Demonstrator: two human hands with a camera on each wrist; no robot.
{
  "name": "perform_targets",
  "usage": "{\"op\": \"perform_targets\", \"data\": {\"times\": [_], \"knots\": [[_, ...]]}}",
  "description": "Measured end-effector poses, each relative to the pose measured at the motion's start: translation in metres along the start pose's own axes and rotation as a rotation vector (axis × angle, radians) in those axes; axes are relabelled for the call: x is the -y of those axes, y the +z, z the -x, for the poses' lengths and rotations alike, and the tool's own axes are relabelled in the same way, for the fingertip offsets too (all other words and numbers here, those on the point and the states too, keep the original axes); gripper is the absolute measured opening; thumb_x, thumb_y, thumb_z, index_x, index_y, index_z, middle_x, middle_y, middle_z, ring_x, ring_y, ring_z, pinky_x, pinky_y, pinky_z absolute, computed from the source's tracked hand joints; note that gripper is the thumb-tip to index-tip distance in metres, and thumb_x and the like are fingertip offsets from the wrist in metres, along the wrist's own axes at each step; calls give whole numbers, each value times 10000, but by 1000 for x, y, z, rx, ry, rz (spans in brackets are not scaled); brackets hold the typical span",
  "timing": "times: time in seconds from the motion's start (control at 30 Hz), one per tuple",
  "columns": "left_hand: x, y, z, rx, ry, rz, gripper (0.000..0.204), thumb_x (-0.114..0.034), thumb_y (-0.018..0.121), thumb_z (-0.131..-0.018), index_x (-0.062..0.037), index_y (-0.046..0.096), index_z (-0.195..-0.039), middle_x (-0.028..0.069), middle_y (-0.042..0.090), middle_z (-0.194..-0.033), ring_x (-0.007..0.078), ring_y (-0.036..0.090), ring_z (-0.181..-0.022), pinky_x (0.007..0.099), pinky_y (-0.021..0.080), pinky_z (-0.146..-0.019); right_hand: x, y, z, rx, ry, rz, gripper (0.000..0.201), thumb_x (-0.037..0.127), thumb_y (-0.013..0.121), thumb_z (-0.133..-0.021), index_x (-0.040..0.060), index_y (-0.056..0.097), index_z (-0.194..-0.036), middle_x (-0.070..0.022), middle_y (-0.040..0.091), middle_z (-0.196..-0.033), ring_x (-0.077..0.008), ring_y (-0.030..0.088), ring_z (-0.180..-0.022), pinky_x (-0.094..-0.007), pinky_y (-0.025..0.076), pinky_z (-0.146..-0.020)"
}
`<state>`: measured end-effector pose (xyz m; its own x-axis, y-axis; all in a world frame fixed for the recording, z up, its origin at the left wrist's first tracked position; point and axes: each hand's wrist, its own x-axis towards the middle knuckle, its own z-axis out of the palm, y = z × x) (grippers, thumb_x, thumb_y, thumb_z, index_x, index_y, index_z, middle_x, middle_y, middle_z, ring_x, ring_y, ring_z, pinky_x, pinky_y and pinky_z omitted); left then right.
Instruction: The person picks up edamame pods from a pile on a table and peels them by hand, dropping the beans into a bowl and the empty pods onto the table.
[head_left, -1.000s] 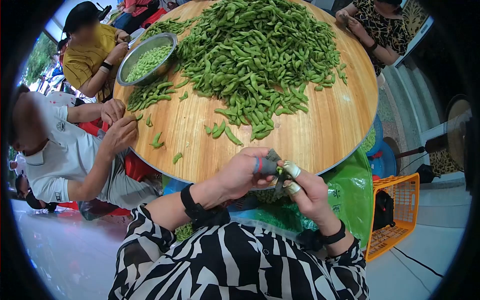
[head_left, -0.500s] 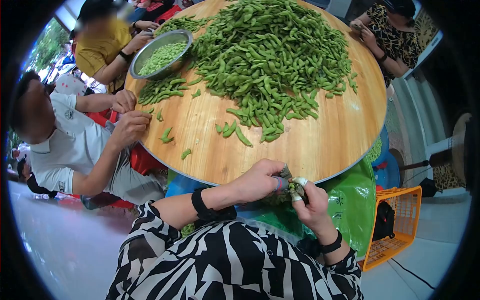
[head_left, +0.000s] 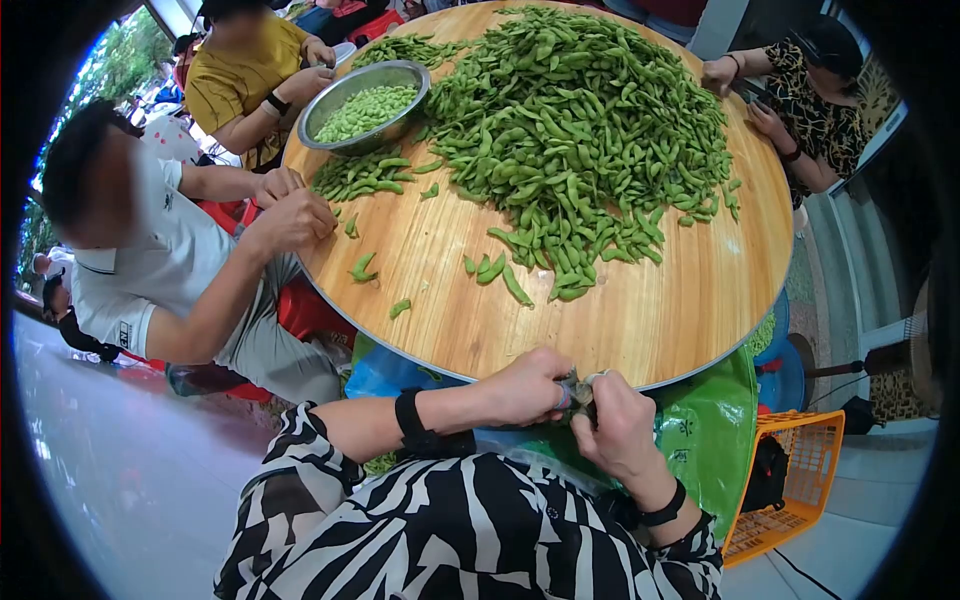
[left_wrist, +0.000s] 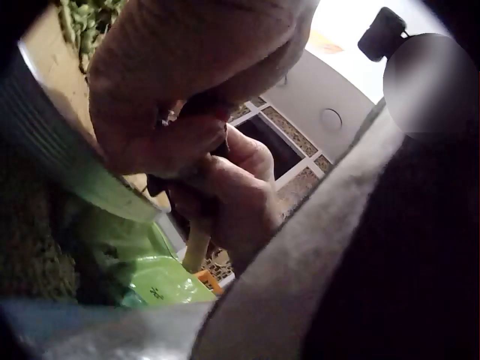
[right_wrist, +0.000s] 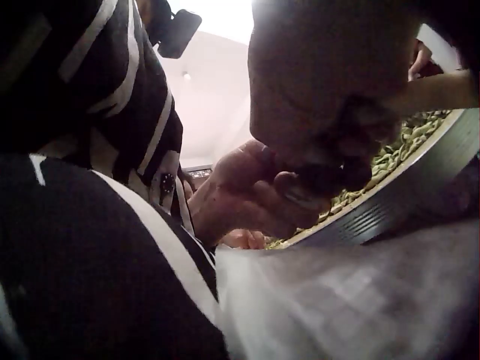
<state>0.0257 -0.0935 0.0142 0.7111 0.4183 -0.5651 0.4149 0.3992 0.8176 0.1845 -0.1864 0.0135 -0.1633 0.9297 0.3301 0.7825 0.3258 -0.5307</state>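
The left hand and right hand meet just below the table's near edge, fingers curled and tips together. Dark grey coverings show on the left fingertips, and a light wrap on a right finger. The bean pod pinched between them is hidden now; green showed there in the earlier head views. In the left wrist view the left hand lies over the right hand; the right wrist view shows the right hand close against the left hand. A large heap of green pods covers the table's far half.
The round wooden table holds a metal bowl of shelled beans and a few loose pods nearer the hands. Several people sit around it. A green bag hangs at the near right edge, beside an orange crate and blue tubs.
The head view has shifted, so table and bowl sit lower and further right. Both hands have closed together over the pod, hiding its green. The far-right person's hands have moved apart.
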Motion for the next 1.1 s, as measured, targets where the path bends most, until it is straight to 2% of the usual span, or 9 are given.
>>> {"op": "perform_targets", "data": {"times": [0.1,0.17,0.23,0.37,0.43,0.57,0.63,0.97,1.1], "knots": [[-1,-2,8,-9,69,-119,54,-66,556,-793,-19,580,-801,63,536,-607,120,503,-511,281,395,-447,0,2,1,0,32,23,236,62,651,-635,12,515,-821,-141,483,-688,-326,548,-587,-395,443,-503],[-5,-15,33,-71,395,-608,84,-50,579,-745,-17,578,-822,157,557,-626,221,551,-520,359,443,-514,-8,0,6,-77,116,-66,205,53,643,-648,9,521,-807,-147,511,-699,-328,546,-577,-376,443,-505],[-15,-35,74,-61,294,-944,77,-69,589,-727,-25,581,-790,204,582,-682,326,595,-597,425,464,-591,-15,-15,15,23,218,-171,185,47,639,-664,5,522,-802,-147,517,-698,-320,542,-572,-361,442,-509],[-27,-80,126,-65,-78,-1507,125,-120,651,-696,-38,575,-753,144,565,-648,326,620,-669,439,473,-597,-14,-25,18,126,382,-516,97,28,603,-771,-14,558,-846,-118,556,-698,-214,519,-524,-310,431,-502],[-28,-87,118,-120,77,-1480,142,-129,655,-707,-29,570,-761,151,566,-676,332,614,-695,442,470,-603,-10,-31,18,158,663,-880,129,75,532,-895,-11,558,-987,-91,609,-730,-103,489,-490,-247,403,-458],[-28,-84,61,-492,535,-1154,202,-169,651,-797,-20,538,-873,164,558,-745,376,580,-735,456,456,-622,-8,-27,13,58,689,-1188,214,150,424,-980,6,474,-1129,-108,578,-638,-95,474,-448,-207,369,-420],[-28,-83,24,-492,593,-1081,226,-186,655,-813,-21,527,-900,182,563,-775,381,582,-734,458,461,-631,-1,-16,15,-23,740,-1250,236,198,430,-985,16,479,-1127,-115,562,-612,-105,458,-426,-214,357,-402],[-14,-85,-16,-605,434,-1154,338,-93,660,-794,3,468,-1054,222,592,-882,398,596,-790,431,482,-677,12,-5,24,-88,827,-1538,346,178,378,-978,3,471,-1262,-92,499,-594,-113,407,-449,-227,345,-424],[-24,-62,0,-397,471,-466,294,4,625,-771,9,500,-1037,174,607,-909,301,617,-814,380,479,-710,15,-8,10,28,771,-1420,419,166,344,-963,1,421,-1341,-86,483,-585,-114,401,-447,-222,342,-422]]}}
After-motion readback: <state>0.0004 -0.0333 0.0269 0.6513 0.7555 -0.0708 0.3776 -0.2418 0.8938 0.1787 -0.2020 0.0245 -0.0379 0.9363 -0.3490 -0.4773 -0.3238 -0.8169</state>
